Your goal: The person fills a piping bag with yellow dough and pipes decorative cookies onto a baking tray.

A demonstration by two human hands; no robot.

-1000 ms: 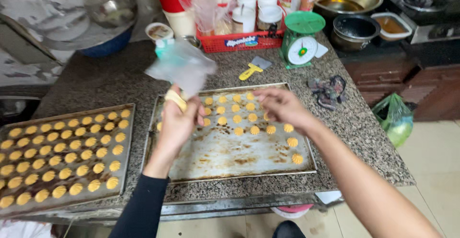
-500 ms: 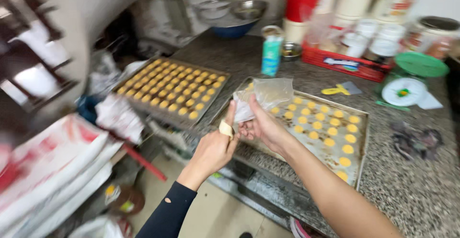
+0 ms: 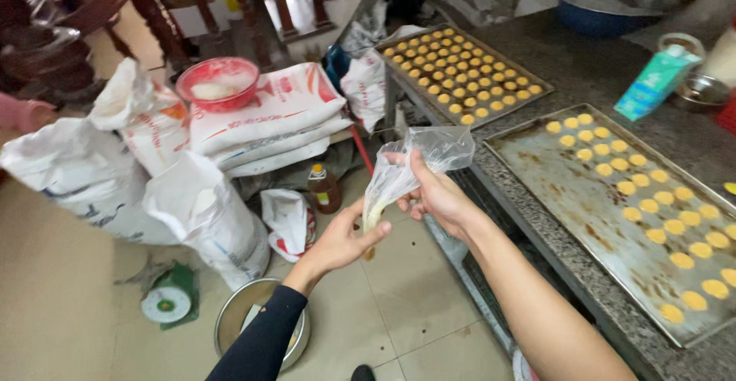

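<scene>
Two hands on one piping bag (image 3: 402, 174), held out over the floor at centre frame, off the counter edge. Bag's long axis runs diagonal: wide crumpled top up-right, narrow tip down-left. What's left of the yellow batter sits low, near the tip.

My left hand (image 3: 343, 241) is lower, just below centre, fingers & thumb closed narrow, pinching the tip end. My right hand (image 3: 434, 195) is higher & to the right, closed round the upper part of the bag, thumb across the plastic, loose top sticking out above the fist. So both are shut on the bag; left is nearer the batter, right nearer the open top.

Tray (image 3: 606, 220) w/ rows of yellow dough blobs lies right of my hands on the granite counter (image 3: 583, 67); its near, lower-left part is bare metal. Right hand is the closer one to it. 2nd tray (image 3: 460, 70), full, sits upper centre. Sacks (image 3: 261, 120) and a red bowl (image 3: 218, 82) fill upper left; a small scale (image 3: 166, 301) and a metal pot (image 3: 261, 331) sit on the floor, lower left.
</scene>
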